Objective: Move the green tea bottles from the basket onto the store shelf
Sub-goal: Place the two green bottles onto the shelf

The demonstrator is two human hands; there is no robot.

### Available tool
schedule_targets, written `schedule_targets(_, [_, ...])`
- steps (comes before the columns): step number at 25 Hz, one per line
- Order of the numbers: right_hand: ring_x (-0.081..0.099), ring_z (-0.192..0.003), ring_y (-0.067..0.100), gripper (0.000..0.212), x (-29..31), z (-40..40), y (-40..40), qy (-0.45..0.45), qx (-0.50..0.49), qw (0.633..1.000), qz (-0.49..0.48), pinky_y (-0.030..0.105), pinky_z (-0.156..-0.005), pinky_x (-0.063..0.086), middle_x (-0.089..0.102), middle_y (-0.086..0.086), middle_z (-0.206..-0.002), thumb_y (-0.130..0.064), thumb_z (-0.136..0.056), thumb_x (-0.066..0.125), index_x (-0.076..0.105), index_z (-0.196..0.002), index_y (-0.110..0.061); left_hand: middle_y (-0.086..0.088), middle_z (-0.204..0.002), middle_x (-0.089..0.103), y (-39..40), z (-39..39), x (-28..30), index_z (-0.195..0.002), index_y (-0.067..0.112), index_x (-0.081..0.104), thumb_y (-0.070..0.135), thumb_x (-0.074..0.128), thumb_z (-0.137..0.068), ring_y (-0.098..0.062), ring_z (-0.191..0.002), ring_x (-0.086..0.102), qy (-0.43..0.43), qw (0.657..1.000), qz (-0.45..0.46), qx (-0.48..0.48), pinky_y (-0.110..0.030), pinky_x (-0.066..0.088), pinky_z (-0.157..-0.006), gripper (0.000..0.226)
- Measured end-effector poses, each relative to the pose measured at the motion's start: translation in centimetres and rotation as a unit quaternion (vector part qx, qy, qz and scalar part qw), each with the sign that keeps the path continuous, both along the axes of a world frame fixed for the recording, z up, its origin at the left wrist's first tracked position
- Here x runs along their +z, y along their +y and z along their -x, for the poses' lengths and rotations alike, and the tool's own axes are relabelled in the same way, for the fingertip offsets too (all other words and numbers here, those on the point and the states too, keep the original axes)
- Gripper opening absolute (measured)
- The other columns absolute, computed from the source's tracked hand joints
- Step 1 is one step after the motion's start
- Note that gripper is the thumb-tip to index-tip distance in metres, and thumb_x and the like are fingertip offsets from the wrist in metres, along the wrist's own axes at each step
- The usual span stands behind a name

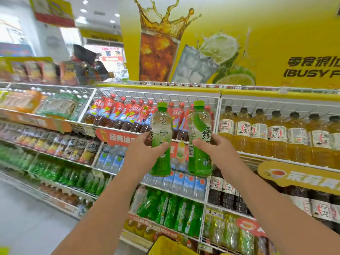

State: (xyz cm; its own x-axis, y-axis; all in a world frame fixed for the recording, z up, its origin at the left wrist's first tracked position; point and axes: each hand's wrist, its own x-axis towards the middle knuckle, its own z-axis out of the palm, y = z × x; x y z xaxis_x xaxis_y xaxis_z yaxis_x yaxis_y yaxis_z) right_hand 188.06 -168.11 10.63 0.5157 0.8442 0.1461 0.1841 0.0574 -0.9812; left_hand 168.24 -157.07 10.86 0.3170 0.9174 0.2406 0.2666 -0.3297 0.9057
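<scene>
We find each hand's grip wrapped round one upright green tea bottle, left hand and right hand, both raised level before the store shelf, seemingly for side-by-side placement.

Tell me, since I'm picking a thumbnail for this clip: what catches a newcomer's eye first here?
Two green tea bottles held upright mid-frame, in front of the shelf: the left hand grips the left bottle, the right hand the right bottle. Above them a yellow poster shows splashing iced tea and limes. Red-capped bottles stand behind, orange ones to the right, and a yellow basket shows at the bottom edge.
</scene>
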Motion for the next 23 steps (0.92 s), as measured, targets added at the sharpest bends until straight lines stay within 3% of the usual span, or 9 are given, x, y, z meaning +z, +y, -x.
schedule_targets(4, [0.078,-0.092,0.018,0.024,-0.1,5.4,3.9,0.005,0.088,0.996,-0.007,0.042,-0.085,0.064,0.081,-0.006,-0.1,-0.042,-0.085,0.083,0.075,-0.103,-0.029,0.003,-0.127,0.065,-0.1,6.8,0.7,-0.145,0.021,0.053,0.047,0.081,-0.082,-0.013,-0.1,0.064,0.001,0.997,-0.002,0.078,-0.025,0.054,-0.076,0.073])
schedule_targets(7, [0.077,-0.088,0.01,0.015,-0.3,10.3,6.4,0.01,0.147,0.989,-0.016,0.023,-0.067,0.061,0.08,-0.009,-0.095,-0.035,-0.088,0.082,0.075,-0.1,-0.029,0.006,-0.116,0.071,0.2,12.2,0.7,-0.131,0.024,0.063,0.047,0.08,-0.082,-0.009,-0.095,0.067,0.009,0.99,-0.012,0.14,-0.02,0.051,-0.067,0.057])
schedule_targets(12, [0.076,-0.1,0.023,0.024,-0.9,19.7,10.7,0.008,0.202,0.979,-0.005,0.042,-0.086,0.063,0.081,-0.003,-0.102,-0.034,-0.086,0.084,0.078,-0.107,-0.023,0.002,-0.122,0.069,1.3,21.5,-0.1,-0.137,0.023,0.061,0.05,0.082,-0.078,-0.017,-0.103,0.067,0.01,0.977,-0.002,0.211,-0.037,0.058,-0.085,0.068])
schedule_targets(14, [0.075,-0.102,0.024,0.025,-1.3,23.7,12.4,-0.002,0.211,0.978,0.001,0.047,-0.093,0.061,0.081,-0.004,-0.101,-0.039,-0.084,0.085,0.079,-0.104,-0.025,0.006,-0.113,0.072,2.6,25.4,-0.7,-0.126,0.028,0.067,0.05,0.081,-0.078,-0.015,-0.098,0.069,0.016,0.975,0.008,0.223,-0.039,0.06,-0.084,0.055])
schedule_targets(17, [0.074,-0.103,0.022,0.022,-1.9,29.2,15.0,-0.011,0.221,0.975,0.014,0.041,-0.091,0.059,0.08,-0.007,-0.101,-0.042,-0.085,0.083,0.078,-0.102,-0.029,0.018,-0.096,0.065,5.0,30.9,-1.4,-0.113,0.027,0.063,0.045,0.08,-0.083,-0.002,-0.087,0.064,0.001,0.974,0.011,0.224,-0.022,0.053,-0.071,0.039])
schedule_targets(19, [0.073,-0.106,0.02,0.042,-2.1,33.1,17.0,-0.016,0.216,0.976,0.023,0.039,-0.093,0.058,0.078,-0.008,-0.11,-0.052,-0.08,0.084,0.076,-0.113,-0.028,0.026,-0.088,0.054,7.0,34.8,-1.5,-0.109,0.031,0.051,0.04,0.079,-0.086,0.01,-0.077,0.052,0.001,0.978,0.016,0.21,-0.009,0.04,-0.059,0.037])
schedule_targets(21, [0.07,-0.11,0.018,0.067,-2.4,36.7,19.1,-0.021,0.202,0.979,0.023,0.044,-0.099,0.056,0.075,-0.008,-0.119,-0.062,-0.071,0.083,0.071,-0.126,-0.025,0.021,-0.098,0.062,9.4,38.4,-1.5,-0.113,0.024,0.055,0.044,0.079,-0.085,0.005,-0.084,0.058,0.007,0.98,0.011,0.199,-0.009,0.041,-0.061,0.041])
schedule_targets(23, [0.069,-0.11,0.017,0.065,-2.4,39.8,21.2,-0.021,0.195,0.98,0.019,0.04,-0.093,0.056,0.074,-0.006,-0.12,-0.06,-0.075,0.083,0.07,-0.128,-0.024,0.009,-0.115,0.067,11.7,41.7,-1.6,-0.132,0.019,0.061,0.049,0.079,-0.083,-0.009,-0.098,0.063,0.02,0.981,-0.003,0.195,-0.015,0.043,-0.066,0.06])
